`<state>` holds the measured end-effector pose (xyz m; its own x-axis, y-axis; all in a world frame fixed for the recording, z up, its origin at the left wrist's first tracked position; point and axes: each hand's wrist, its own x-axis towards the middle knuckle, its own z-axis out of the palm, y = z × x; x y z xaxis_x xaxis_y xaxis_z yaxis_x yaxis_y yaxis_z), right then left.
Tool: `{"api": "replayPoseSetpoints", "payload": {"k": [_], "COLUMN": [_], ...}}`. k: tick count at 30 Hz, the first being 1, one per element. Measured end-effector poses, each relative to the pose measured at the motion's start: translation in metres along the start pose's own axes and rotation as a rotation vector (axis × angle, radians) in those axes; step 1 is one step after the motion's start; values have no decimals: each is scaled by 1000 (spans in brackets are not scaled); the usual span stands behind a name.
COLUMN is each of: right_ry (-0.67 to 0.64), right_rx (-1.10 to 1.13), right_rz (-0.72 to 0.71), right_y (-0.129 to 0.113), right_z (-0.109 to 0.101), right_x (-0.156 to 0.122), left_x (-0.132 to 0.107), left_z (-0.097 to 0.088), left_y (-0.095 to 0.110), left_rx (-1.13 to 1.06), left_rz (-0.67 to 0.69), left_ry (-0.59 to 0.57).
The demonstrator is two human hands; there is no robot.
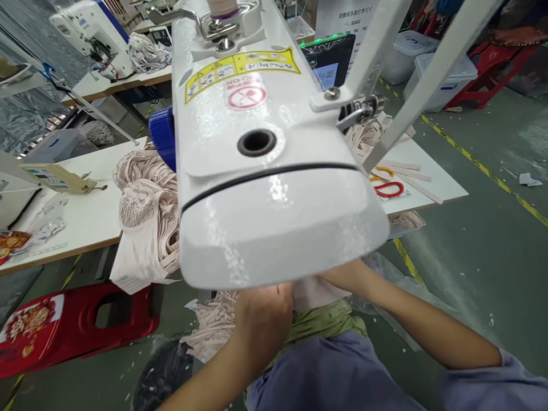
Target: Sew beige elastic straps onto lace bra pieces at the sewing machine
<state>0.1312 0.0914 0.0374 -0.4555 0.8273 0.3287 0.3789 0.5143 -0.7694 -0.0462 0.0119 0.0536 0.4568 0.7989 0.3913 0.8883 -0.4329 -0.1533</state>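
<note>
Cloth (315, 293), one beige piece, shows between your left hand (266, 311) and your right hand (345, 275), beneath one white sewing machine head (274, 228) that hides your fingers; their grip cannot be told. One lace-trimmed pile (145, 220) sits left, one red stool (81, 328) lower left.

This is a garment-sewing workshop: a white sewing machine (274, 228) looms directly over the left hand (265, 314) and right hand (342, 275), with beige lace garments (145, 211) heaped left of their grip and scissors (401, 187) beside fabric strips (417, 185) to its right. Far beyond it, leftward, stands another machine (92, 40); yellow-and-black floor tape (483, 167) runs well to its right.
</note>
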Motion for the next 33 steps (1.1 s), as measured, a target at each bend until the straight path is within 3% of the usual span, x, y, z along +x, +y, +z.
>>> {"api": "replayPoseSetpoints", "payload": {"k": [5, 15, 27, 33], "right_ry": [-90, -73, -59, -86], "right_rx": [-40, -95, -30, 33], "right_rz": [18, -41, 1, 24], "right_y": [-1, -3, 0, -3], "right_z": [-6, -13, -11, -12], "right_x": [15, 22, 21, 19], "left_x": [2, 0, -4, -4], "left_z": [0, 2, 5, 0], "left_y": [4, 5, 4, -3], "left_rx": [32, 2, 26, -4], "left_rz": [-51, -80, -56, -66], "left_ry": [-11, 45, 56, -9]}}
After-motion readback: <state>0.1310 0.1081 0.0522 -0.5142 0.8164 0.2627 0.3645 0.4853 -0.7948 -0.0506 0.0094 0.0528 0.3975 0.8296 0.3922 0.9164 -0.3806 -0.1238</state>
